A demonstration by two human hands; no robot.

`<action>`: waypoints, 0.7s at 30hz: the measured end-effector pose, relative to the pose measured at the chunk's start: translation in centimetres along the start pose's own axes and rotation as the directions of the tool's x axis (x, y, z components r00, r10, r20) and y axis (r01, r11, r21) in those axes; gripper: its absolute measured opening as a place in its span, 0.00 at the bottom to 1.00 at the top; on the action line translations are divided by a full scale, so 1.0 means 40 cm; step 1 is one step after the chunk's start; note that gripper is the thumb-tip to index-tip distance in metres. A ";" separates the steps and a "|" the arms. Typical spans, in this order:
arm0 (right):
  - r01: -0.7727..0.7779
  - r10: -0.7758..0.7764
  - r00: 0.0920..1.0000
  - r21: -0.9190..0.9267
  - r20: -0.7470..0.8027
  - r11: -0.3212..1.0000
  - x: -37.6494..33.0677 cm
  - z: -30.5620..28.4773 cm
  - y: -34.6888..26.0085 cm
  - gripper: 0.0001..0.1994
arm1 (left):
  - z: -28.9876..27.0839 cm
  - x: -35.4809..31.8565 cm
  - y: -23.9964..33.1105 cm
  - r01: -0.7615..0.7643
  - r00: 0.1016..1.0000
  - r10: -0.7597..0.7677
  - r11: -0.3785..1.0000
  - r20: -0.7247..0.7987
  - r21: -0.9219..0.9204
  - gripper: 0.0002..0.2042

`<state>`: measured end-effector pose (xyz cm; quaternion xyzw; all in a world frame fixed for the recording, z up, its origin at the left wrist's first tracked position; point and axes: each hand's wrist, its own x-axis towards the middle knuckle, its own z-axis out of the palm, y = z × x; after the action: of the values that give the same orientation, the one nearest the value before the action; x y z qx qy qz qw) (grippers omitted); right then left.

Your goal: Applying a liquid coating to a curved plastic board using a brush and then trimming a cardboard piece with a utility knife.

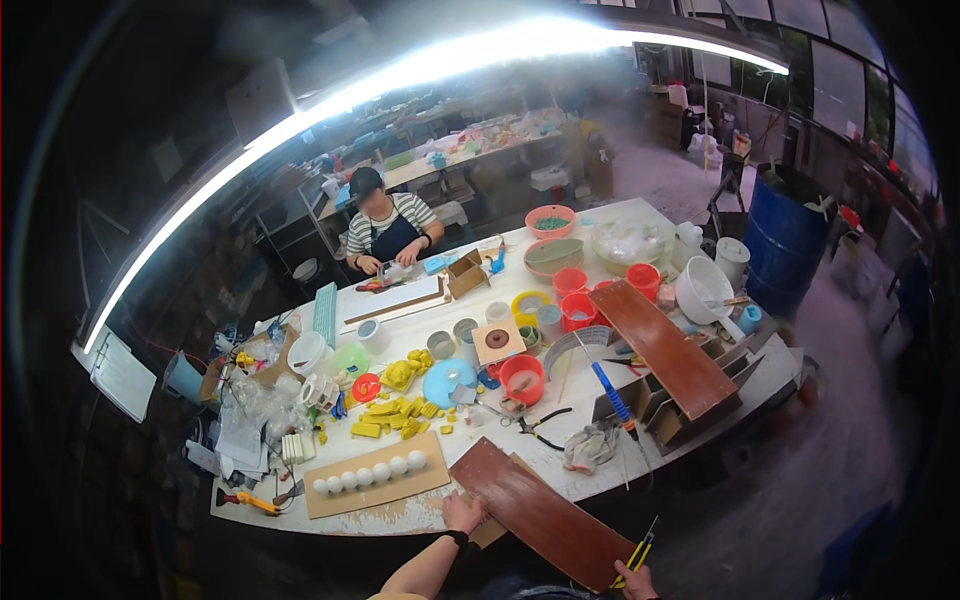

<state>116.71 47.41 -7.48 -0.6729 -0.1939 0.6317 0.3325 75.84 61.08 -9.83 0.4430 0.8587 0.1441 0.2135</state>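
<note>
A long reddish-brown board [540, 515] slants over the table's near edge toward me. My left hand [462, 512] grips its left edge close to the far end, fingers partly hidden. Beneath the board, beside that hand, a piece of brown cardboard [488, 532] sticks out. By the board's near right corner, my right hand [635, 582] is closed around a slim yellow-and-black tool [640, 552], which looks like a utility knife with its thin tip pointing up and away. Left of my left hand, a row of white balls [368, 475] sits on a cardboard sheet [330, 505].
Yellow clay blocks [395, 415], a light-blue disc [450, 382], black-handled pliers [540, 430], a crumpled cloth [590, 447] and a blue-handled tool [612, 392] lie beyond. Another reddish-brown board [665, 345] rests at right. Red cups [575, 310] stand mid-table. A co-worker [390, 225] sits opposite.
</note>
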 end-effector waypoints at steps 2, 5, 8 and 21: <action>0.062 -0.064 0.998 -0.055 -0.030 0.997 -0.006 -0.005 -0.012 0.21 | 0.004 -0.044 -0.026 0.180 0.984 -0.180 0.984 -0.008 0.005 0.31; 0.065 -0.065 0.998 -0.001 -0.019 0.998 -0.008 -0.001 -0.038 0.21 | 0.070 -0.073 -0.185 0.241 0.970 -0.240 0.960 0.031 -0.140 0.31; 0.124 -0.124 0.992 0.025 -0.016 0.992 0.033 -0.018 -0.022 0.22 | 0.098 -0.087 -0.171 0.473 0.873 -0.350 0.774 0.339 -0.421 0.30; 0.455 -0.467 0.878 0.494 -0.106 0.741 -0.049 -0.153 -0.231 0.17 | 0.128 -0.076 -0.229 0.736 0.677 -0.279 0.254 0.681 -0.628 0.18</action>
<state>123.93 51.35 0.21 -0.4851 -0.1859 0.5662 0.6400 73.52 53.68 -17.54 -0.0274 0.6788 0.3785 0.6287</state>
